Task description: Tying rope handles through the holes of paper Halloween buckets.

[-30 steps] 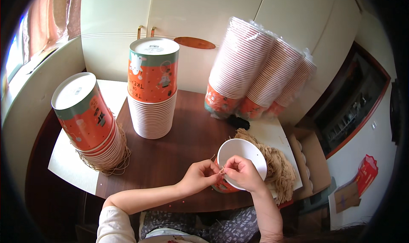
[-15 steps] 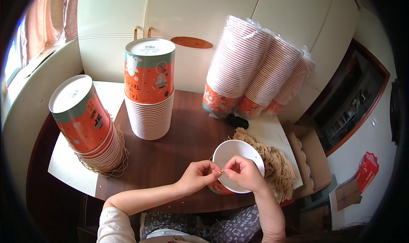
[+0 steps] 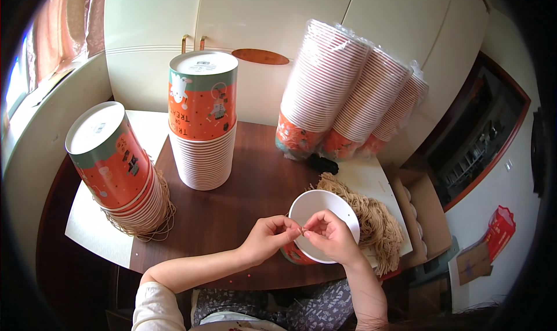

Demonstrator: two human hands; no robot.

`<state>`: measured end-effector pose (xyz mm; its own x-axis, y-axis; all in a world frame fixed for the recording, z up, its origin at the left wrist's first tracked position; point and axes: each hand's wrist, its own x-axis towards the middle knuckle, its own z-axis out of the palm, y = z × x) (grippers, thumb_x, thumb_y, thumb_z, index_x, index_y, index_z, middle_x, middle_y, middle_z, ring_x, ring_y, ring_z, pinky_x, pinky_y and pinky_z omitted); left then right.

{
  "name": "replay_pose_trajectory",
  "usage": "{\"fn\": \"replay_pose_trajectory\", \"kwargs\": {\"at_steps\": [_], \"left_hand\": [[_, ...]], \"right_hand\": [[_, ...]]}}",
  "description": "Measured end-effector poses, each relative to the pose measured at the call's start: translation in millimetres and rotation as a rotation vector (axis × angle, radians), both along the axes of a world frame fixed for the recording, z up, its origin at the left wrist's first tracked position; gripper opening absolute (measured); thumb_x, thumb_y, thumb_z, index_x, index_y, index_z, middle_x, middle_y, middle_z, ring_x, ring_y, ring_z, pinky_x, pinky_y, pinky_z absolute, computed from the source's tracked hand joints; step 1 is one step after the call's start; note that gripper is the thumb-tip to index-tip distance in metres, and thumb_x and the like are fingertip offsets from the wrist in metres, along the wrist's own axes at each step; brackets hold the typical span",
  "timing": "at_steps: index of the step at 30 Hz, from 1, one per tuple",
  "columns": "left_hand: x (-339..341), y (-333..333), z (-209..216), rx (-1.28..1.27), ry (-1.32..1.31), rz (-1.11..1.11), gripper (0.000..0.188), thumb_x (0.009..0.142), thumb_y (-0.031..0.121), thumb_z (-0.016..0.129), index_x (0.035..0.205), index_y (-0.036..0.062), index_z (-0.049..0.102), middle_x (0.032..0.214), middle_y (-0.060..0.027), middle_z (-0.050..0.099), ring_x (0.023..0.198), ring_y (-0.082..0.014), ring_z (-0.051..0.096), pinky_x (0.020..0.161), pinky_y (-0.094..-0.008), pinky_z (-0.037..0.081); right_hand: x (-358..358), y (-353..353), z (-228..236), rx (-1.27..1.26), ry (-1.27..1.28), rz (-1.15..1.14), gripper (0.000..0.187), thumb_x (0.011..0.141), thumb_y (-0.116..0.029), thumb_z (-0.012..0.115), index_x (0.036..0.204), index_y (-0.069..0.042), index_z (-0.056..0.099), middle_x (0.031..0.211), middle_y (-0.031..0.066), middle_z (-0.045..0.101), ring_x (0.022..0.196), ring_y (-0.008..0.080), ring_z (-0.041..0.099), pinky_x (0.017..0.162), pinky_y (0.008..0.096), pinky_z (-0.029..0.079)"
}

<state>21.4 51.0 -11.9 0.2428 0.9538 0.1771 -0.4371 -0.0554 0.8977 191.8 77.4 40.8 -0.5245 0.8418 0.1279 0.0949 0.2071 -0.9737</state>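
A white-lined paper bucket [image 3: 325,200] with an orange printed outside stands at the table's near edge, its mouth facing up. Over its near left rim, my left hand [image 3: 268,238] and my right hand [image 3: 332,237] meet fingertip to fingertip. Each pinches thumb and forefinger on a thin tan cord, of which only a tiny bit shows between them. Just right of the bucket lies a thick bundle of loose tan cords [image 3: 380,232]. Small holes show in the bucket's wall near the rim.
Upside-down bucket stacks stand at the left [image 3: 116,162] and at the back [image 3: 203,122], the left one with cord loops round its base. Plastic-wrapped bucket stacks [image 3: 348,93] lean at the back right beside a black object [image 3: 322,164]. An open cardboard box [image 3: 426,215] sits right of the table.
My fingertips have shifted slightly at the cord, and less of it shows between them. The bucket and the stacks stay in place.
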Motion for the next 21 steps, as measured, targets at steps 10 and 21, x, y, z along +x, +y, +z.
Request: {"fn": "replay_pose_trajectory", "kwargs": {"at_steps": [10, 21], "left_hand": [[-2.7, -1.2, 7.2, -0.109, -0.114, -0.07, 0.017, 0.086, 0.01, 0.057, 0.097, -0.0023, 0.06, 0.092, -0.0062, 0.062, 0.085, -0.0092, 0.056, 0.077, -0.0232, 0.045], [-2.6, 1.6, 4.8, -0.072, -0.095, 0.003, 0.013, 0.084, 0.01, 0.059, 0.09, -0.002, 0.058, 0.081, -0.0035, 0.061, 0.076, -0.0072, 0.055, 0.069, -0.0211, 0.046]], "right_hand": [[-4.6, 1.3, 3.3, 0.235, -0.356, -0.002, 0.021, 0.075, -0.014, 0.066, 0.09, 0.0, 0.06, 0.084, 0.0074, 0.06, 0.076, 0.0152, 0.057, 0.069, 0.0258, 0.045], [-0.4, 1.8, -8.6, -0.12, -0.082, 0.016, 0.008, 0.081, -0.008, 0.059, 0.087, -0.003, 0.056, 0.08, -0.0033, 0.057, 0.07, 0.0027, 0.049, 0.063, 0.0185, 0.041]]}}
